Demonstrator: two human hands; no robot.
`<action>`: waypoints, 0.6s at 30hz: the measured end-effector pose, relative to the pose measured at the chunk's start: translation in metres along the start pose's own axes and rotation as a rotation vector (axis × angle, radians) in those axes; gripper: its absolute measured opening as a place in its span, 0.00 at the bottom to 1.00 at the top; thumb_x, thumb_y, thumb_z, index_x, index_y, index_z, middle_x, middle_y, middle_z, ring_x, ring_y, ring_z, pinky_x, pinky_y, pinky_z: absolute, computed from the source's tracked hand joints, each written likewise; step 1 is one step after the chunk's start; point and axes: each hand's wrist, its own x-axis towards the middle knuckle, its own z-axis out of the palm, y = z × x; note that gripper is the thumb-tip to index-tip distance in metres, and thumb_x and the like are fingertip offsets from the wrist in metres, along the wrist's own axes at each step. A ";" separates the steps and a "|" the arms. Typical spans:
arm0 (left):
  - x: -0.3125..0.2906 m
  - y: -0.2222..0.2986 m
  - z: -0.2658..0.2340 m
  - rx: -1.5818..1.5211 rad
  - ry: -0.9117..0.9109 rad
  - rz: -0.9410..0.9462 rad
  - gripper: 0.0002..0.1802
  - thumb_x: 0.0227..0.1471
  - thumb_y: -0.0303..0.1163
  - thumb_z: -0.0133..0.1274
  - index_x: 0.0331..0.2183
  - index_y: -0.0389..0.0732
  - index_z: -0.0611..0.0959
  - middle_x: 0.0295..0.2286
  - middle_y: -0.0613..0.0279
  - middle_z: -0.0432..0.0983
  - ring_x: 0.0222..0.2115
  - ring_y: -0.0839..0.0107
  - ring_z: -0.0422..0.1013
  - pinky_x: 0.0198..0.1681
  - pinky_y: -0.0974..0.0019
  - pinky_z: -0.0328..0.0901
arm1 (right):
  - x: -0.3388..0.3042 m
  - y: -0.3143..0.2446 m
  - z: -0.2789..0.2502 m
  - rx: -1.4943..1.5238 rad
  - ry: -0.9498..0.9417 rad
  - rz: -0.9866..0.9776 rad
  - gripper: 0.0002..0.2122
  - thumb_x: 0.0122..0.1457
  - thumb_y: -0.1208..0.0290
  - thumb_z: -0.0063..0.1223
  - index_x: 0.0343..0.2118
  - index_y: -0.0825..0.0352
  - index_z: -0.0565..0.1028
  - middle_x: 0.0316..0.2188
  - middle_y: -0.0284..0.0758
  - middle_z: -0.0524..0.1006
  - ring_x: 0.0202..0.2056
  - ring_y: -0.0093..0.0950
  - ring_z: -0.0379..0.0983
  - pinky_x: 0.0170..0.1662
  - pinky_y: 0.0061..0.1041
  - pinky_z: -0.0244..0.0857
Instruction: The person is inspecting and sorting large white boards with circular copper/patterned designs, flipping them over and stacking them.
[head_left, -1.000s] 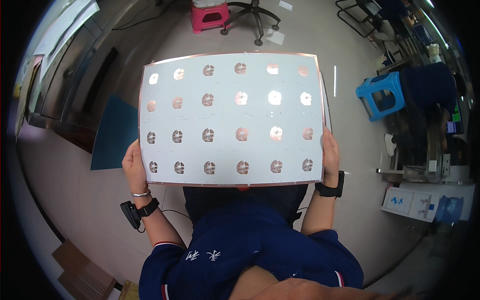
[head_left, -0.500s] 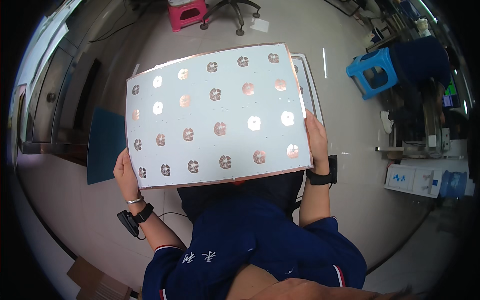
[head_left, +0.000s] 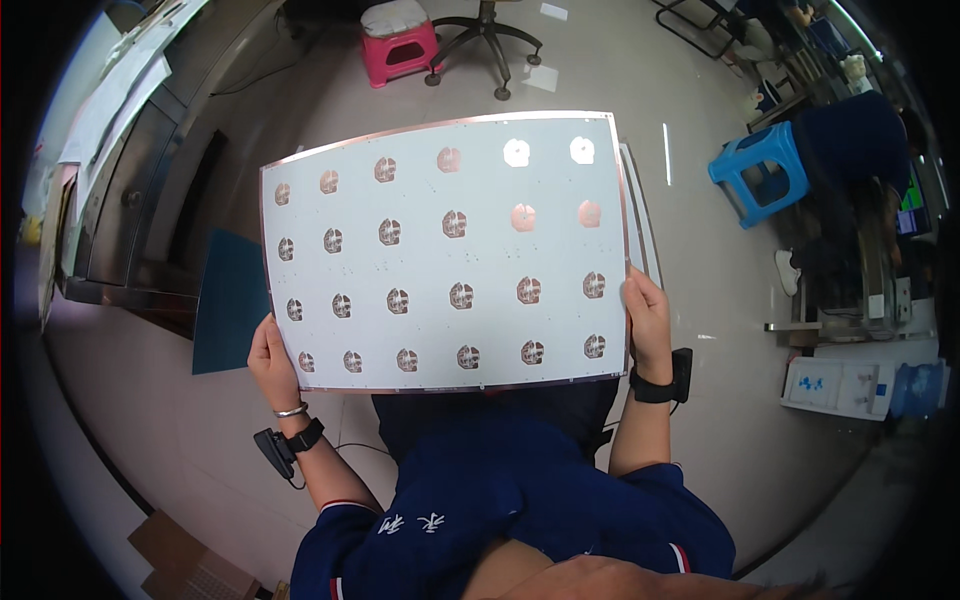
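Note:
A large white circuit board panel with copper-coloured edges is held out in front of my body. Rows of small rounded copper patterns cover its face, and a few at the upper right shine brightly. My left hand grips the panel's lower left edge, thumb on the front. On the opposite side, my right hand is closed on the lower right edge. Both hands' fingers behind the panel are mostly hidden. Beyond its right edge shows part of another panel, largely covered.
A dark teal board stands left of the panel. Ahead are a pink stool and a wheeled chair base. A blue stool is at the right, near another person. A white water dispenser lies rightward.
The panel has tilted, so the bright reflections moved to its upper right patterns and the others darkened. Both hands keep their hold. The whole view has shifted, with surroundings appearing lower and farther right.

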 end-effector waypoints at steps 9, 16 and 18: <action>0.000 0.006 0.001 -0.101 0.048 0.079 0.18 0.58 0.35 0.42 0.40 0.30 0.76 0.31 0.62 0.75 0.30 0.80 0.68 0.34 0.77 0.63 | -0.002 -0.003 -0.006 0.027 -0.016 -0.077 0.13 0.60 0.68 0.43 0.38 0.76 0.72 0.28 0.28 0.73 0.27 0.15 0.65 0.31 0.13 0.59; 0.005 0.013 -0.004 -0.115 0.077 0.099 0.15 0.56 0.32 0.45 0.38 0.29 0.78 0.30 0.63 0.76 0.29 0.80 0.68 0.33 0.78 0.63 | 0.009 -0.004 -0.004 0.212 -0.047 -0.031 0.18 0.61 0.63 0.38 0.37 0.77 0.71 0.29 0.37 0.75 0.28 0.21 0.71 0.32 0.19 0.65; 0.007 0.014 -0.002 -0.134 0.045 0.097 0.15 0.55 0.32 0.46 0.37 0.30 0.78 0.29 0.63 0.76 0.29 0.80 0.68 0.33 0.78 0.63 | 0.012 -0.007 -0.004 0.172 -0.039 -0.030 0.17 0.61 0.63 0.38 0.35 0.77 0.71 0.28 0.36 0.75 0.26 0.21 0.71 0.30 0.18 0.65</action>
